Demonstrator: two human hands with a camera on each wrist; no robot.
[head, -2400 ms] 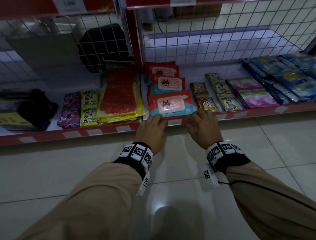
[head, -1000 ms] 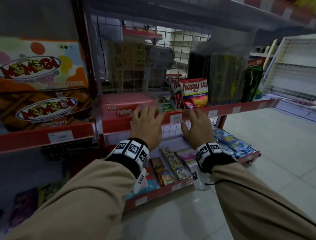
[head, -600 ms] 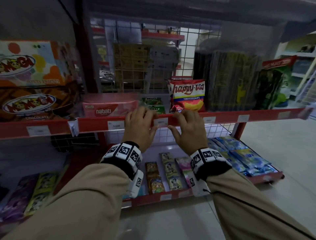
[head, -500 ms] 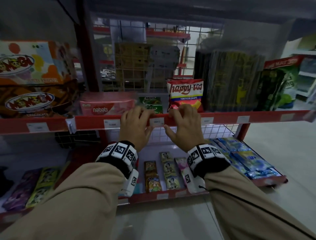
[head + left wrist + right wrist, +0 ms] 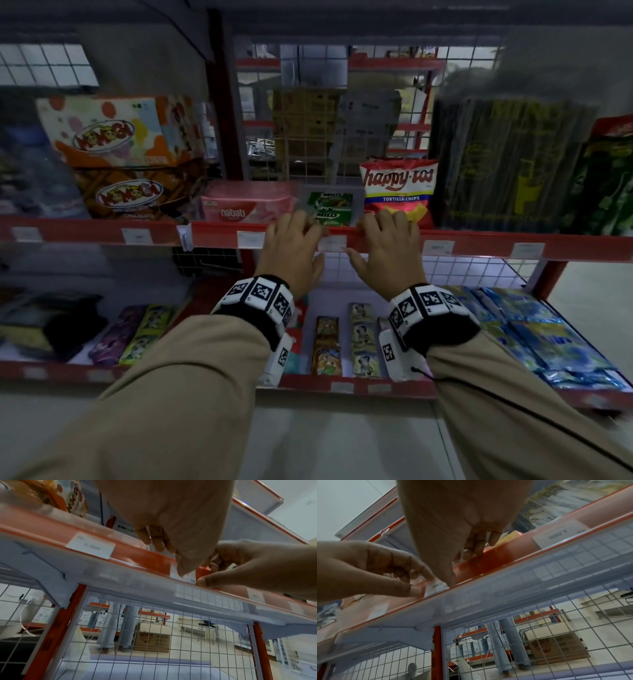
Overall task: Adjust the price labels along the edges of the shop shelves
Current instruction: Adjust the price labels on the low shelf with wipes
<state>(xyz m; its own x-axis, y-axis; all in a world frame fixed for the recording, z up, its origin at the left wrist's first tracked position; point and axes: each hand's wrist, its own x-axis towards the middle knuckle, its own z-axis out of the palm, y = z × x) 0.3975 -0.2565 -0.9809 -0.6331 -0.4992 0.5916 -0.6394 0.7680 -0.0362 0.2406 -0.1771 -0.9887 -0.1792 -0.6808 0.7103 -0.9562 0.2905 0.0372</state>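
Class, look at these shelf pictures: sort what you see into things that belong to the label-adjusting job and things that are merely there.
Part of the job:
- price label between the hands
- red shelf edge
- left hand, touching the label
- right hand, at the label's other end
- neighbouring labels

Merely there:
- Happy Tos chips
- Milo packs
- Nabati pack
- Momogi boxes

Both thumbs (image 5: 185, 566) on price label (image 5: 191, 578)
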